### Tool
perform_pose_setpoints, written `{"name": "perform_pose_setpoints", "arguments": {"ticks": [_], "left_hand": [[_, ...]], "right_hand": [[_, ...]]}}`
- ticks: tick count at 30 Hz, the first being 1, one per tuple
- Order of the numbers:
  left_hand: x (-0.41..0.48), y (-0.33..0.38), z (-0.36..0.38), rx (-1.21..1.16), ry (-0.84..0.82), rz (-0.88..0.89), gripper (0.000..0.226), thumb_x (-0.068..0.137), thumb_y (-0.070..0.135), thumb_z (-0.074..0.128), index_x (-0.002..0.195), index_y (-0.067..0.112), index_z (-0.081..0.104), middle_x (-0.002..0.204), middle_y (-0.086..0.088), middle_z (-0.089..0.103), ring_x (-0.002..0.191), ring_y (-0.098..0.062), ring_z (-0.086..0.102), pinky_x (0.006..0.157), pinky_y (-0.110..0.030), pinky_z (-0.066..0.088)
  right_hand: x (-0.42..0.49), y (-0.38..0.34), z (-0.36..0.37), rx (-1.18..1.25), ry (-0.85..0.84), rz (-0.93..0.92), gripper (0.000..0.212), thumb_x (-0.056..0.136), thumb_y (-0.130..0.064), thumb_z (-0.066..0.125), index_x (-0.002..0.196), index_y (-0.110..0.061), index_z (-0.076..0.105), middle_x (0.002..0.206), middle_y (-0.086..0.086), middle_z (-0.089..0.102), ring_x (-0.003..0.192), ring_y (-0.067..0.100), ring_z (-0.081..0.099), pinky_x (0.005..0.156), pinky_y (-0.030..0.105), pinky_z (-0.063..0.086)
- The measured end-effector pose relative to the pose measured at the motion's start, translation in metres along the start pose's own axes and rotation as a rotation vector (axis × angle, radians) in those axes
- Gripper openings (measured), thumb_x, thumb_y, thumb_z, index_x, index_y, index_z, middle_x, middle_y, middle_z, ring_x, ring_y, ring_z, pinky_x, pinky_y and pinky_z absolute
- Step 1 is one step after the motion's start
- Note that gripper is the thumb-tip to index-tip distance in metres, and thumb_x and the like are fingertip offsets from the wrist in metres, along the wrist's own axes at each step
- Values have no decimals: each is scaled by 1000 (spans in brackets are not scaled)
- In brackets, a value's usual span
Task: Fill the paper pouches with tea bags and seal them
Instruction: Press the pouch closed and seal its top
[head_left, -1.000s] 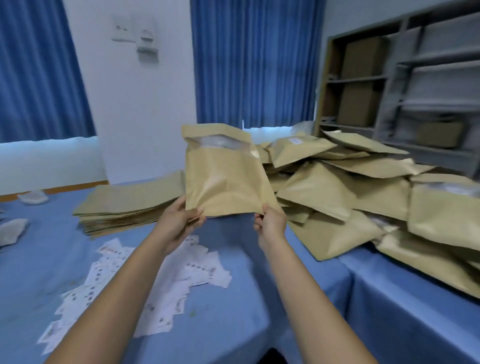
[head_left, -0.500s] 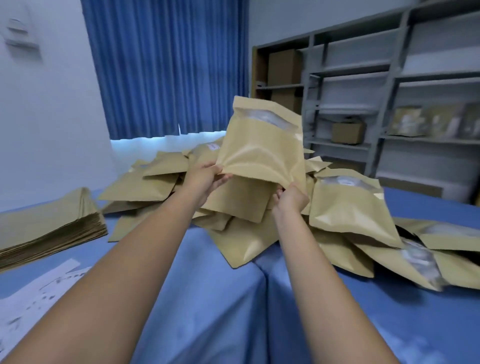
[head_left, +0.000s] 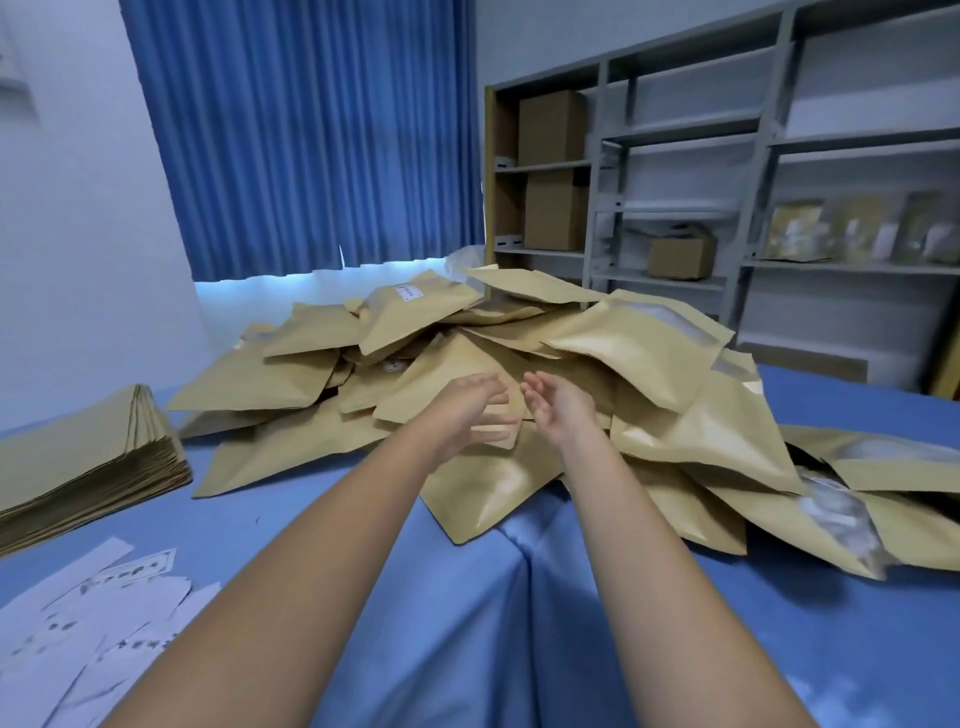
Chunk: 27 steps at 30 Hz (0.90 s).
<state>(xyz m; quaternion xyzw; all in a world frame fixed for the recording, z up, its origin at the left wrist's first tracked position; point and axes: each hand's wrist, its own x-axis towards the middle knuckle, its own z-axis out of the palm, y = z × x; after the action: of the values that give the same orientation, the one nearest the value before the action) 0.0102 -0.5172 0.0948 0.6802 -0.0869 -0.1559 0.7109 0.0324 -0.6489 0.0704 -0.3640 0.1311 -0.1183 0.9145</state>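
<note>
Printed slips (head_left: 104, 623): white, scattered on the blue tablecloth (head_left: 467, 649) at near left; nothing touches them.
Empty pouch stack (head_left: 78, 467): flat kraft pouches in 1 neat stack at the left edge, apart from the heap.
Left hand (head_left: 462, 415): fingers loosely extended towards the right, nothing in it, over the heap's near edge.
Right hand (head_left: 561, 410): just beside the left, palm facing it, fingers relaxed and slightly bent, nothing in it.
Filled pouch heap (head_left: 311, 374): plump kraft pouches piled loosely across the middle and right of the table, some with clear windows showing.
Released pouch (head_left: 639, 353): windowed, lying tilted on top of the heap, right of the hands; probably the 1 just let go, not certain.
Shelving (head_left: 753, 208): far right, holds cardboard boxes.
Change: 0.5 s ago both hands pinched the lower corners of 1 filled pouch held up over the heap; now both are empty.
Meaning: 1 pouch looks finished and added to the done pile; seal cannot be checked from here. Next cycle likely starts at the stack on the left.
</note>
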Motion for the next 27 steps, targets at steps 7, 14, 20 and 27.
{"name": "perform_pose_setpoints", "arguments": {"ticks": [7,14,20,27], "left_hand": [[-19,-17,-46,141,98,33,35,96,34,53,128,21,56,89,-2,55,83,-15,53,78,-35,52],[-52,-48,-166,238,469,162,16,94,16,50,96,12,65,85,0,62,85,-15,56,67,-23,43],[-99,-67,-315,814,887,253,7,89,20,55,83,19,56,85,-3,59,84,-22,53,69,-32,40],[-127,-90,-450,1695,793,-249,66,95,36,50,147,11,19,143,-6,41,135,-20,36,107,-35,27]], "right_hand": [[-29,86,54,-364,-163,106,32,98,-11,38,71,-11,55,63,8,50,53,16,46,49,20,38],[-72,214,133,-203,-264,262,39,99,-14,24,67,-18,46,64,2,48,63,12,45,57,23,32],[-118,323,209,-296,-345,381,28,92,-1,48,67,-10,54,59,4,49,46,9,46,43,21,38],[-145,405,231,-405,-446,535,12,93,6,49,84,4,57,70,15,55,56,18,48,47,20,45]]}}
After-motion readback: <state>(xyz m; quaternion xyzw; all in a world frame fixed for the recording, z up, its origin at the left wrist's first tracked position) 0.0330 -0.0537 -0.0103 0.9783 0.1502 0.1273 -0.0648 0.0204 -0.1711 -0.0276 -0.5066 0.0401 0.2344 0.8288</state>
